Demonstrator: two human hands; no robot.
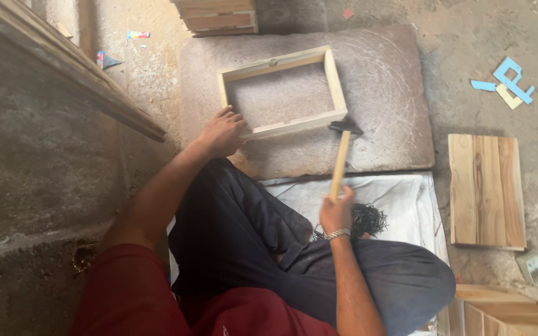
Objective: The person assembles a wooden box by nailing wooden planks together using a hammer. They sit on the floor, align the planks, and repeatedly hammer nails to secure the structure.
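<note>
A rectangular wooden frame [283, 92] lies on a flat stone slab [381, 93] in front of me. My left hand [221, 132] grips the frame's near left corner. My right hand [336, 210] is closed on the wooden handle of a hammer [340, 158], whose dark head sits at the frame's near right corner. A pile of dark nails [363, 220] lies on a white sheet [400, 199] just beside my right hand. I sit cross-legged in dark trousers and a red shirt.
A wooden board [486, 190] lies on the floor at the right. More boards [512, 311] sit at the lower right, stacked frames [218, 15] at the top, long planks [70, 62] at the left, blue scraps [509, 81] at the top right.
</note>
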